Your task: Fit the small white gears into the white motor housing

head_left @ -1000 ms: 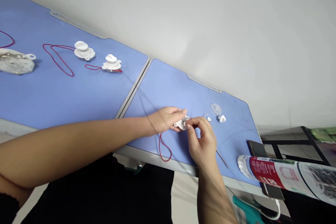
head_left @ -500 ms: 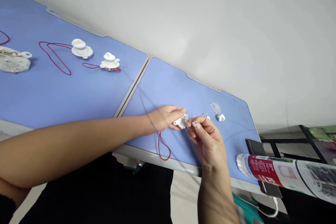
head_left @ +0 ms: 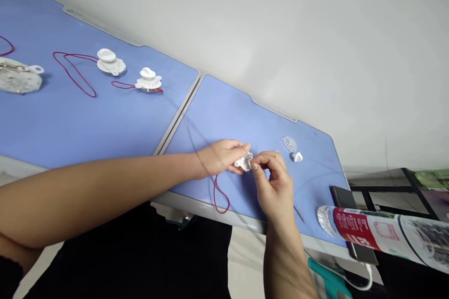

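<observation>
My left hand [head_left: 218, 158] is closed round the rim of a small white plastic housing [head_left: 243, 163], its thumb on top and its open inner side facing up. At the housing's right edge, my right hand [head_left: 274, 181] pinches thumb and forefinger together; whatever sits between those fingertips is too small to make out. A red cord loop [head_left: 221, 200] lies just below my left hand. Beyond my right hand are a clear plastic disc [head_left: 289, 144] and a white knob [head_left: 298, 157]. Part of a thin metal rod [head_left: 299, 214] shows beside my right wrist.
Two white knobbed units [head_left: 111, 64] [head_left: 148, 82] with red cords rest on the left blue tabletop [head_left: 105, 121], and a larger clear-and-white mechanism [head_left: 21, 77] is at far left. A bottle [head_left: 382, 231] and a dark phone [head_left: 342, 193] occupy the right edge, against a white wall.
My right hand has shifted slightly left, its fingertips now at the housing's edge. The thin rod has come into view beside it. My left hand keeps its hold.
</observation>
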Motion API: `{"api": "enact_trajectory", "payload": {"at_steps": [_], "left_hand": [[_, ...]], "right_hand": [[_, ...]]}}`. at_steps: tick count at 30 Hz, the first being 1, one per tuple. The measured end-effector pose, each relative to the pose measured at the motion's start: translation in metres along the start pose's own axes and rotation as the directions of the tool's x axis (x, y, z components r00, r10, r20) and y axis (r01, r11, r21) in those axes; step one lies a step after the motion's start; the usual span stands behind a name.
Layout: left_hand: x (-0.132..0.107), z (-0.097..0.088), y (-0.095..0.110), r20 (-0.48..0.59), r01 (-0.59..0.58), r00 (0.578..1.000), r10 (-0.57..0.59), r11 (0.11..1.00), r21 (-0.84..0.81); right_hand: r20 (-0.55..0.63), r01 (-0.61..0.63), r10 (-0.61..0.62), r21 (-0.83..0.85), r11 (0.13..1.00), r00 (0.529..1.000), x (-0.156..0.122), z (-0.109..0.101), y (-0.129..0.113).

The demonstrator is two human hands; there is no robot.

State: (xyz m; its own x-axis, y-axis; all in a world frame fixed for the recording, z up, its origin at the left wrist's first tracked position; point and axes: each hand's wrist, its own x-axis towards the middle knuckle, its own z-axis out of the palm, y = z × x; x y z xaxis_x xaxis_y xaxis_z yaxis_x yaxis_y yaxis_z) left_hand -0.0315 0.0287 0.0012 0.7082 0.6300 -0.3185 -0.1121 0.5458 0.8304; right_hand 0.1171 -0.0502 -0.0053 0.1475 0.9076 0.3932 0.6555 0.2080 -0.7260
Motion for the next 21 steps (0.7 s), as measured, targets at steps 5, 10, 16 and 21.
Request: {"api": "enact_trajectory", "payload": {"at_steps": [5, 10, 16, 21], "left_hand": [[-0.0011, 0.0008, 0.0005, 0.012, 0.004, 1.0, -0.005, 1.0, 0.022], [-0.0012, 0.004, 0.0043, -0.008, 0.037, 0.999, -0.036, 0.998, 0.042], [-0.0024, 0.0051, 0.0054, -0.035, 0.041, 0.999, -0.04, 0.998, 0.037], [-0.001, 0.0033, 0.0013, -0.014, 0.011, 1.0, -0.011, 1.0, 0.017]], "right_hand": [[0.03, -0.009, 0.009, -0.005, 1.0, 1.0, 0.0004, 0.0006, 0.0016], [0.046, -0.018, 0.018, -0.001, 1.0, 0.999, 0.0004, 0.0003, 0.0027], [0.035, -0.054, 0.053, 0.028, 0.998, 0.998, -0.0001, 0.0007, 0.0029], [0.041, -0.037, 0.037, 0.008, 0.999, 0.998, 0.0006, 0.0011, 0.0019]]}}
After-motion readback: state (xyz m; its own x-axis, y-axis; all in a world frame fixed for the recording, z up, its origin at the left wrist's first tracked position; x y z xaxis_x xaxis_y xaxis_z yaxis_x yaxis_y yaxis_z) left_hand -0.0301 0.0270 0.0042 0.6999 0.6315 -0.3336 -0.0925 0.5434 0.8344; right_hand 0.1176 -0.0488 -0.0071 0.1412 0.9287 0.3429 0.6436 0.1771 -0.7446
